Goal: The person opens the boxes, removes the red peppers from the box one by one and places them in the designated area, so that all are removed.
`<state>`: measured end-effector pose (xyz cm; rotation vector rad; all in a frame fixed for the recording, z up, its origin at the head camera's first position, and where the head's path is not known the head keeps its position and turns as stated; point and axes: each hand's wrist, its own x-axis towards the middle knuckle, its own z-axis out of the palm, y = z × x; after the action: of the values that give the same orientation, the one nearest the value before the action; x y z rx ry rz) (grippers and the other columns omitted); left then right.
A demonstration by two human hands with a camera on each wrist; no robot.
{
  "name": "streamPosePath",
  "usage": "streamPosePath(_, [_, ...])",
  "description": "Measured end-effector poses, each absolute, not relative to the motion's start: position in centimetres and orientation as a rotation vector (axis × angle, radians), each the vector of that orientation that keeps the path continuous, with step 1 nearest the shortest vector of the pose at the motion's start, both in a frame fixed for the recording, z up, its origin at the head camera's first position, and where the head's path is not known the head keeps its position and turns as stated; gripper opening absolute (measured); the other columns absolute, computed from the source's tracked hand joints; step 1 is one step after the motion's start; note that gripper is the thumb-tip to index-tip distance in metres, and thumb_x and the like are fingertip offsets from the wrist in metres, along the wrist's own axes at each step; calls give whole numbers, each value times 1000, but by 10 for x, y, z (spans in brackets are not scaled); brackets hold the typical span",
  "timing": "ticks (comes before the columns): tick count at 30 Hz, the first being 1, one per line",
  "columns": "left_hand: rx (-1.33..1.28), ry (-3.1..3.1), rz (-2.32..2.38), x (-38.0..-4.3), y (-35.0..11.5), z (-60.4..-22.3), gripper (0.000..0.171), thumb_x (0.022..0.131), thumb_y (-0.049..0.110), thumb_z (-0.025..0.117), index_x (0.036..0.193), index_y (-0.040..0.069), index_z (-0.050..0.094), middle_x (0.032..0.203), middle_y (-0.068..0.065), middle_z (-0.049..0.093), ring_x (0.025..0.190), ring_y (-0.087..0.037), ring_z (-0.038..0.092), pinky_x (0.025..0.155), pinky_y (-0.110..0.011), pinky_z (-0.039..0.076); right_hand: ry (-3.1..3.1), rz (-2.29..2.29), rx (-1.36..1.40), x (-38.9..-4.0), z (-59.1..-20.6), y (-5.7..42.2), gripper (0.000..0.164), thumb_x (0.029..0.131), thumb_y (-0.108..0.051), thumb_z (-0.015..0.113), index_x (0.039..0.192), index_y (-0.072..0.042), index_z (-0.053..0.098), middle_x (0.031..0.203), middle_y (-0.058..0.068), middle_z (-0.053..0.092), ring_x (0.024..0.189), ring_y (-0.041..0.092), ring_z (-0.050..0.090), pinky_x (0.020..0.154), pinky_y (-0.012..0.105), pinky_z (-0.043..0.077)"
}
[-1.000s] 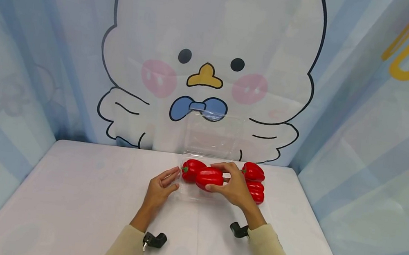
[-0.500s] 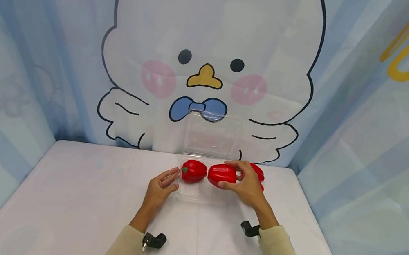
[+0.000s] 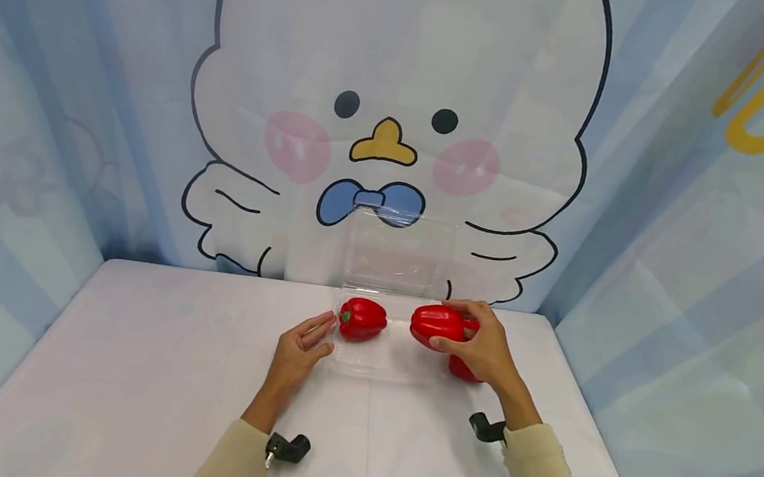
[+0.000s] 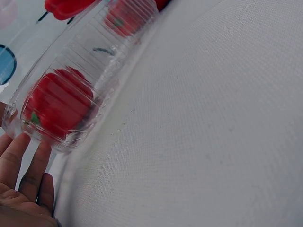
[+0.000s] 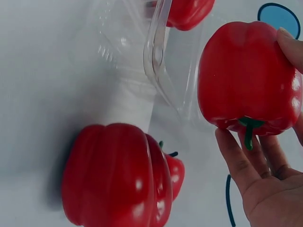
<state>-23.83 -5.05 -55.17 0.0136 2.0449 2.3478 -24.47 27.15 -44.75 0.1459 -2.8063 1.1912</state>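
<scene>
My right hand (image 3: 485, 348) grips a red bell pepper (image 3: 438, 325) over the right side of a clear plastic clamshell box (image 3: 387, 360). In the right wrist view the thumb is on one side of this pepper and the fingers on the other, its green stem toward the palm. Another red bell pepper (image 3: 363, 319) lies in the left end of the box. My left hand (image 3: 303, 344) has its fingertips against the box's left wall, fingers extended, as the left wrist view shows beside the boxed pepper (image 4: 59, 101).
The box's lid (image 3: 394, 259) stands up at the back, in front of a curtain with a cartoon bird. To the right of the box two more peppers lie on the white table (image 3: 189, 373): a near one (image 5: 113, 175) and a farther one (image 5: 175, 175), partly hidden.
My right hand has carried its pepper rightward, away from the pepper in the box's left end, and now covers more of the peppers on the table. The left hand has stayed in place.
</scene>
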Motion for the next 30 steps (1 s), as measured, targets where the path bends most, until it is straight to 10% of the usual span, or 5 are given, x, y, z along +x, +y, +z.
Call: streamPosePath(30, [47,2037,2362,-239,-52,-553,56,97,-7,67,150,5,58,155,-12,59,150,-27,52,114,-31,46,-2714,1191,76,-258,-425,323,80,85,-29,91,154,-16,53,155,18,49,139,41,50,110,62,55])
